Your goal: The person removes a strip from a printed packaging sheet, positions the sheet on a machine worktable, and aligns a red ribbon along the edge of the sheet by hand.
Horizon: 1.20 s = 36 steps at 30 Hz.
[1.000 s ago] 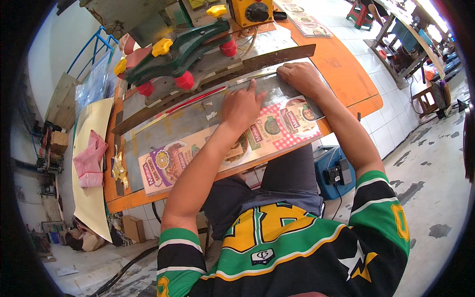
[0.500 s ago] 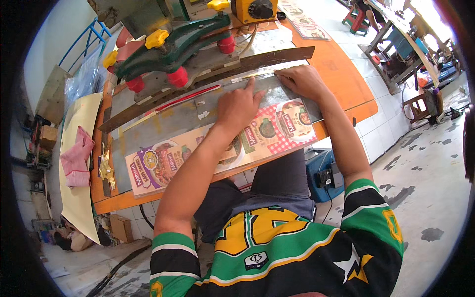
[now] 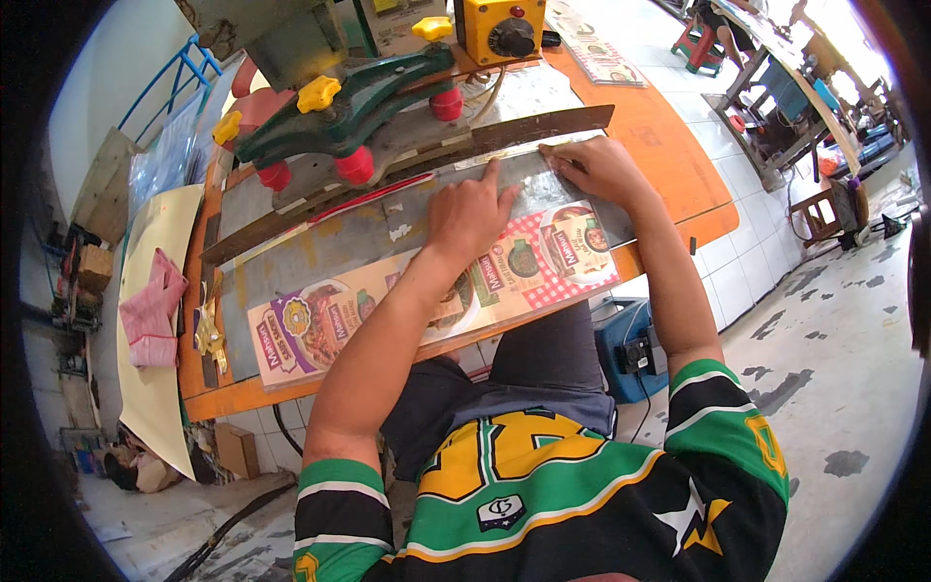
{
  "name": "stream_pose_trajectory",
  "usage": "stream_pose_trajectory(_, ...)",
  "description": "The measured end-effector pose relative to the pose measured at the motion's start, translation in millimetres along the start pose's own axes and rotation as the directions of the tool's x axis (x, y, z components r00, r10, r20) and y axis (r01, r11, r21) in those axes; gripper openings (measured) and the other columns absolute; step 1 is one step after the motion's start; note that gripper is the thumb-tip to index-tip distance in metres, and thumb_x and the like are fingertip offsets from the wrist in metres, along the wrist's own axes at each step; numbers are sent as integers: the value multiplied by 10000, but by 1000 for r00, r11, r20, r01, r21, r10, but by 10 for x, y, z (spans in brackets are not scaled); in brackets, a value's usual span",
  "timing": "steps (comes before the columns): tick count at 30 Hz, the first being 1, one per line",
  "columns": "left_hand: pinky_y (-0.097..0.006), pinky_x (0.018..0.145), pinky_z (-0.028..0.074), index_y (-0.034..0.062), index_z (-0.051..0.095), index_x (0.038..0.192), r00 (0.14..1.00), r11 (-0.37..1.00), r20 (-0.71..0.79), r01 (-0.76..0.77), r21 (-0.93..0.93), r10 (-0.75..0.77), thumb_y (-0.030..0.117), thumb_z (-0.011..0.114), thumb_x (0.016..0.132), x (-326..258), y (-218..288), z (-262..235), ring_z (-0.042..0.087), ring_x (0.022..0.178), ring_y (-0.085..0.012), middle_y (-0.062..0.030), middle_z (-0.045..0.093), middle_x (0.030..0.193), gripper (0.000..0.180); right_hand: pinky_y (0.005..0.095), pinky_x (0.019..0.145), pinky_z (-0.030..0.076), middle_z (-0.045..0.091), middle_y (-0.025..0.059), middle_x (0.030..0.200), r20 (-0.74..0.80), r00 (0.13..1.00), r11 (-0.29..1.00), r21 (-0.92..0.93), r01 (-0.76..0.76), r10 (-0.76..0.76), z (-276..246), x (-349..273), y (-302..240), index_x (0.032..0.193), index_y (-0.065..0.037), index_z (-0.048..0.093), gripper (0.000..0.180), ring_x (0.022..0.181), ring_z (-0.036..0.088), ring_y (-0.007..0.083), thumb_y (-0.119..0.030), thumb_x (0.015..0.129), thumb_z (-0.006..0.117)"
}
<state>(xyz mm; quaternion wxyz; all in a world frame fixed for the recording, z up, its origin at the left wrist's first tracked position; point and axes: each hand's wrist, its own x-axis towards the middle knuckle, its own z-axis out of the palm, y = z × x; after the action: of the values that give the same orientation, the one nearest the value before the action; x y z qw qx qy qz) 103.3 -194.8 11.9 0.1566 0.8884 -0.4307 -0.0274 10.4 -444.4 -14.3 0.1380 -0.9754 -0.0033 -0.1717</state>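
Right fingers shift at the strip while the left index stays put

The right hand (image 3: pixel 596 170) shows the clearest change: its fingertips sit slightly closer to the body than half a second ago, and the hand looks more curled, with the thumb drawn near the index finger. Whether it pinches the end of the pale narrow strip (image 3: pixel 514 152) or only rests there, I cannot tell.

The left hand (image 3: pixel 467 209) keeps its pose. Its index finger is extended onto the strip, its thumb spreads toward the right hand, and its other fingers curl loosely; it grips nothing that shows. The strip lies between the two sets of fingertips, along the far side of the grey metal plate (image 3: pixel 378 233). With one hand steady and the other adjusting, this looks like fine positioning at one spot.

Around the hands, little else changes. The printed sheet (image 3: pixel 529 257) lies on the near side of both, passing under the left forearm. The red strip (image 3: pixel 373 197) is to the left of the left hand, and the long metal bar (image 3: pixel 543 123) stands just beyond the fingertips.
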Motion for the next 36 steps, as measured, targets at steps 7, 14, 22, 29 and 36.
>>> stream_pose_trajectory(7, -577, 799, 590, 103, 548, 1514, 1000, 1000, -1, -1, 17, 1, 491, 528, 1046, 25, -37, 48, 749, 860, -454, -260, 754, 881, 608, 477, 812, 564, 777, 133, 970, 8, 997, 997, 15, -73, 73, -70, -60, 89, 1199, -222, 794, 283, 885, 731, 355, -238, 939, 683)
stream_pose_trajectory(14, -577, 788, 593, 106, 542, 1523, 1000, 1000, -20, -16, 17, 16, 485, 545, 1042, 30, -54, 82, 749, 825, -454, -254, 751, 847, 613, 441, 752, 562, 771, 143, 988, -29, 999, 1000, -17, -23, 23, -128, -108, 69, 1200, -183, 798, 268, 838, 725, 343, -211, 948, 709)
stream_pose_trajectory(22, -540, 784, 599, 79, 574, 1494, 1000, 998, -12, -6, 58, 7, 477, 563, 1031, 28, -30, 81, 765, 844, -406, -219, 767, 863, 611, 442, 767, 567, 783, 110, 1014, -11, 997, 996, -27, -82, 82, -106, -116, 58, 1174, -164, 800, 243, 857, 731, 335, -221, 968, 686)
stream_pose_trajectory(29, -544, 774, 599, 84, 572, 1501, 999, 997, -43, -18, 75, 21, 478, 569, 1026, 30, -35, 107, 763, 835, -407, -216, 765, 851, 617, 485, 786, 563, 772, 143, 1001, -11, 998, 997, -18, -70, 69, -82, -122, 90, 1232, -220, 780, 276, 901, 726, 363, -272, 1003, 634)
stream_pose_trajectory(36, -574, 836, 594, 109, 543, 1528, 1000, 999, -1, 15, 44, -15, 483, 553, 1033, 25, -17, 72, 747, 887, -467, -269, 751, 879, 621, 480, 794, 565, 773, 145, 1012, -8, 993, 993, -28, -114, 114, -106, -98, 0, 1247, -226, 774, 287, 903, 727, 361, -269, 1002, 631)
